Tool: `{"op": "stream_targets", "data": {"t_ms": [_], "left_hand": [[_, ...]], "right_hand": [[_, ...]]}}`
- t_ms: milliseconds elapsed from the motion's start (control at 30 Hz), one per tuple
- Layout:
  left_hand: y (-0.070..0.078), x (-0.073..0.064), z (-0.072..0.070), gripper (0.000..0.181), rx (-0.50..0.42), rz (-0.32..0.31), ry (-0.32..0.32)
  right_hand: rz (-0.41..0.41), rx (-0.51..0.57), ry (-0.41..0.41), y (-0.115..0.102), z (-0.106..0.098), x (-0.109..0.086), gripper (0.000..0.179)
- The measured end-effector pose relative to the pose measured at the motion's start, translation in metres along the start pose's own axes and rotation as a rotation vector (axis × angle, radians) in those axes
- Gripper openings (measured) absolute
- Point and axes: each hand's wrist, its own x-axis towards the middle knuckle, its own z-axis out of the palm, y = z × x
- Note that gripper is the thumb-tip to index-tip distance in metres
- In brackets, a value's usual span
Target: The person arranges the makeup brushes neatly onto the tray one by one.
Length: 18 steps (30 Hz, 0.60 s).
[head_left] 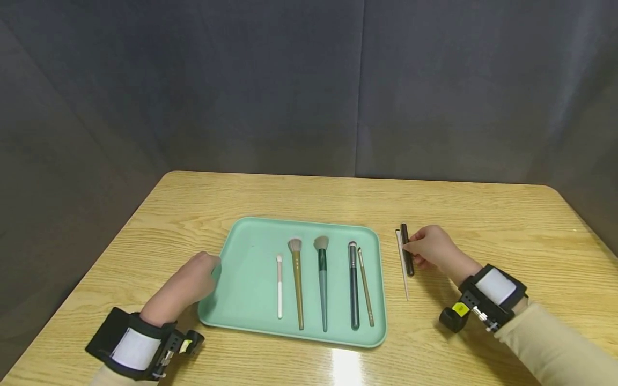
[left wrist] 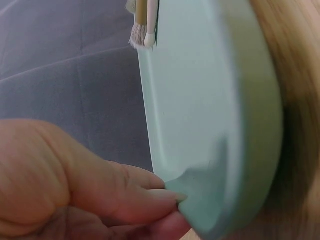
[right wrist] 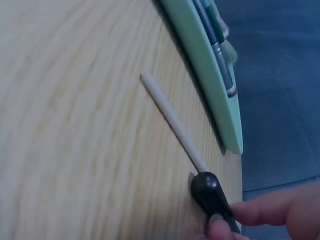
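A mint-green tray [head_left: 251, 295] lies on the table. My left hand [head_left: 195, 276] pinches its left rim, the thumb [left wrist: 160, 202] on the edge in the left wrist view. Right of the tray, my right hand [head_left: 432, 249] pinches a slim black stick with a rounded end [right wrist: 207, 192] between thumb and finger; its kind cannot be told. Touching or nearly touching that stick is a thin pale stick with a dark tip [head_left: 403, 268], flat on the table. My right fingers partly cover the black one.
Several makeup brushes lie lengthwise in the tray: a short white-and-pink one [head_left: 279, 292], a gold one [head_left: 298, 289], a green one [head_left: 323, 284], a black-and-silver one [head_left: 354, 289] and a thin brown one [head_left: 366, 289]. A dark curtain [head_left: 289, 96] hangs behind the wooden table [head_left: 507, 225].
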Motion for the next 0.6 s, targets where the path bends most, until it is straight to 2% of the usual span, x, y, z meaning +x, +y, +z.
{"op": "stream_targets", "data": {"t_ms": [333,500,600], "left_hand": [[0.0013,-0.0003,-0.0016,0.035,0.023,0.009,-0.008],[0.0006,-0.0005,-0.001,0.033,0.015,0.01,-0.002],[0.0008,-0.0009,-0.0007,0.032,0.001,0.012,0.005]], "right_hand": [[-0.028,-0.202,0.001,-0.0049,-0.0034,-0.001,0.021],[-0.037,-0.238,-0.001,-0.0051,-0.0012,-0.0013,0.02],[-0.025,-0.216,-0.001,-0.0033,-0.0018,-0.0015,0.019]]}}
